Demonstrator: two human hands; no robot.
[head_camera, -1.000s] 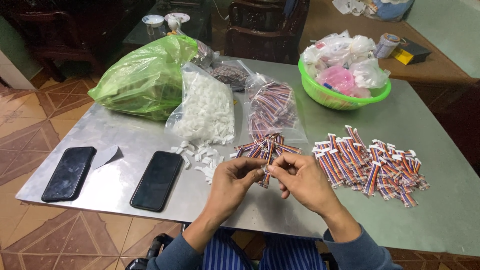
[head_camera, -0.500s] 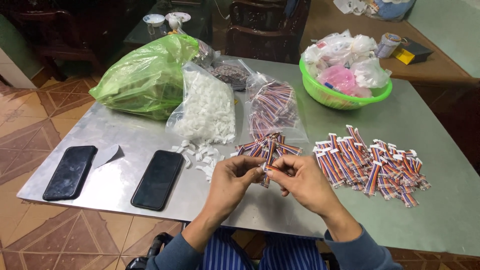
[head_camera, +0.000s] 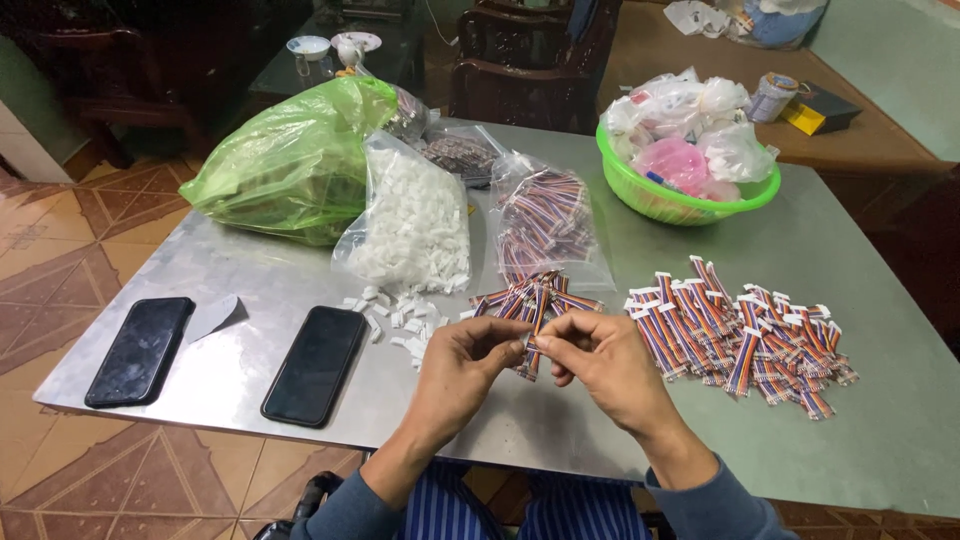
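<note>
While both hands meet just above the near edge of a metal table, the left hand and right hand each pinch one short striped ribbon cable between thumb and fingertips, fingers pressed together on it. The cable hangs upright between them, over the table and not resting on it. It looks light, thin and bendy, likely easy to kink, so the stiffer ends seem the safest place to hold; whether a white piece is being held with it cannot be told.

Just behind the hands lies a small pile of loose cables. To the right, a larger spread of cables with white ends fans across the surface. To the left sit scattered white plastic pieces, then two dark phones, one near and one further left.

Further back stand a clear bag of white pieces, a clear bag of striped cables and a large green plastic bag. At the far right, a green bowl holds crumpled plastic bags. Dark wooden chairs stand beyond the table.
</note>
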